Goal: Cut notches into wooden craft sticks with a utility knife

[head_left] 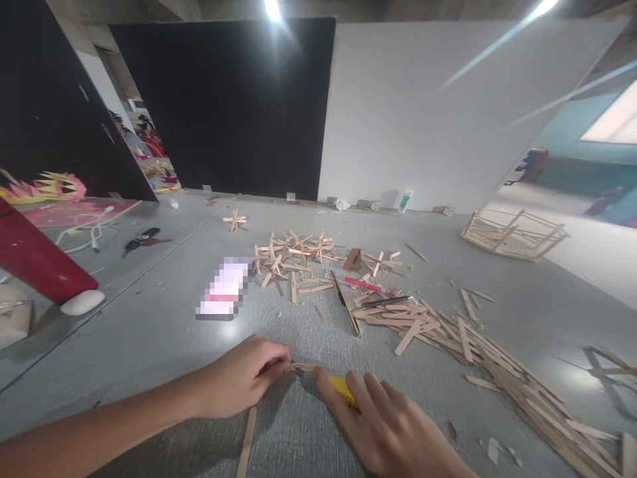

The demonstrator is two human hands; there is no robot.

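Note:
My left hand (249,375) is closed, its thumb and forefinger pinching the left end of a short bundle of craft sticks (302,367) low over the table. Against the right end of that bundle rests the forefinger of my right hand (383,421). Between the right forefinger and the other curled fingers sits a yellow ribbed cap (343,390); whatever it belongs to is mostly hidden under the hand. A single craft stick (247,441) lies on the table just below my left wrist.
Star-shaped stick pieces (293,252) lie mid-table, near a pixelated phone (223,289), a yellow-black pencil (344,302) and a red strip (371,286). Loose craft sticks (478,352) spread rightward. A stick frame (515,236) stands far right, a red bottle (42,255) far left. Panels (413,113) close the back.

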